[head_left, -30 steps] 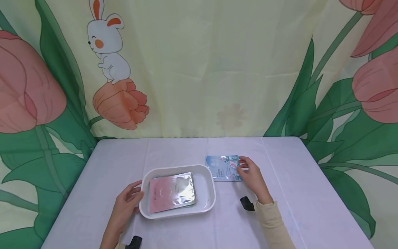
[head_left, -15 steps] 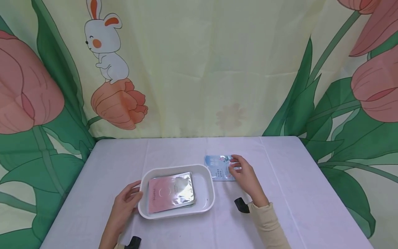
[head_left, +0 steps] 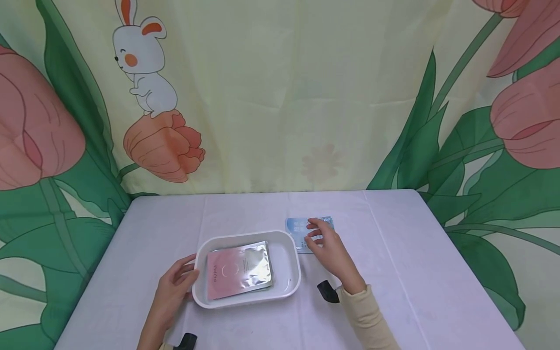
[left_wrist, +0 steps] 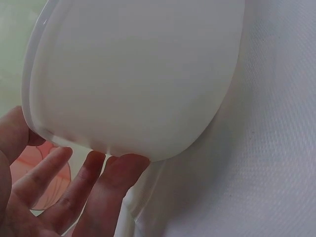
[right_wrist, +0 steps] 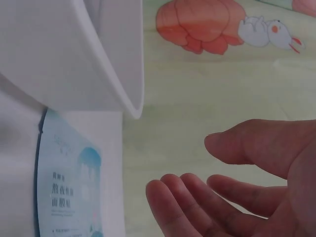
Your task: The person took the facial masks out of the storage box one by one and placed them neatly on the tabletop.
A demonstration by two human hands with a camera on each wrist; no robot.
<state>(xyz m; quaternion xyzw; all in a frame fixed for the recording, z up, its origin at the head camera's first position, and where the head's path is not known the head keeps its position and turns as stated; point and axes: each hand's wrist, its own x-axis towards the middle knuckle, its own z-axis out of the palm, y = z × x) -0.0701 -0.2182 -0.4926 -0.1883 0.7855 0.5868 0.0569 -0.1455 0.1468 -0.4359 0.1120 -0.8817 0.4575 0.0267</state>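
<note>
A white plastic tray rests on the table. Inside it lie a pink and silver flat pouch and at least one more beneath. My left hand holds the tray's left end; the left wrist view has the fingertips against the outer wall and a digit at the rim. A blue face mask packet lies flat beside the tray's far right corner, its printed front showing in the right wrist view. Above its right part hovers my right hand, fingers loosely bent, holding nothing.
A white cloth covers the table. Behind it hangs a curtain printed with tulips and a rabbit. Dark wrist-worn devices show at the right wrist and left wrist.
My right hand has moved left across the blue packet, its fingers now covering more of the packet's middle. The left hand and tray keep their places; the whole view shifts slightly.
</note>
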